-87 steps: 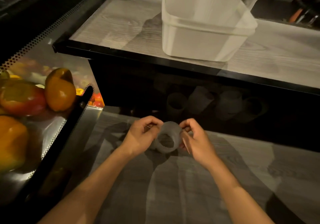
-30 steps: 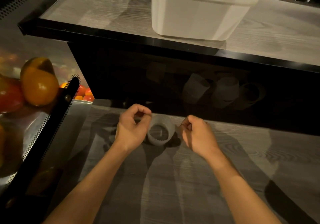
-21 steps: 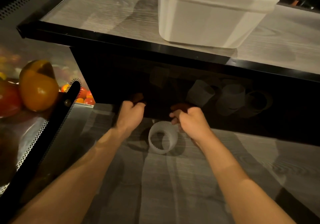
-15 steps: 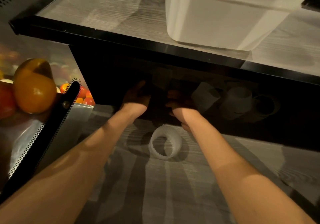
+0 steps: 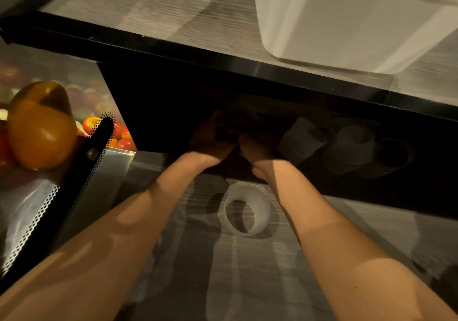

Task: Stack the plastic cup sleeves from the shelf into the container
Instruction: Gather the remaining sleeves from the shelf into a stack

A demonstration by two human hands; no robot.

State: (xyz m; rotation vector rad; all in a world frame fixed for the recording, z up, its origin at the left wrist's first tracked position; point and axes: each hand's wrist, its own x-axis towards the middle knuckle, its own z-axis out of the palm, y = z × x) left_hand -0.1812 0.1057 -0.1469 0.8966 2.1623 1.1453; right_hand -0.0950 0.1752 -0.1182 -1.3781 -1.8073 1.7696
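Both my hands reach into the dark shelf under the upper counter. My left hand (image 5: 210,139) and my right hand (image 5: 257,147) sit close together in the shadow, so their fingers and anything between them cannot be made out. One ribbed translucent cup sleeve (image 5: 246,210) stands on the lower wooden surface between my forearms, held by neither hand. Inside the shelf to the right lie more sleeves: one tilted (image 5: 301,139), one upright (image 5: 352,144) and a darker one (image 5: 394,156). The white plastic container (image 5: 347,23) stands on the upper counter at top right.
The black front edge of the upper counter (image 5: 223,58) overhangs the shelf. At the left, a perforated metal divider (image 5: 74,177) borders a bin of orange and red peppers (image 5: 41,125), with small tomatoes behind it.
Both hands let go of the sleeve, left it standing on the lower surface and reached forward into the dark shelf. The view tilted and moved closer.
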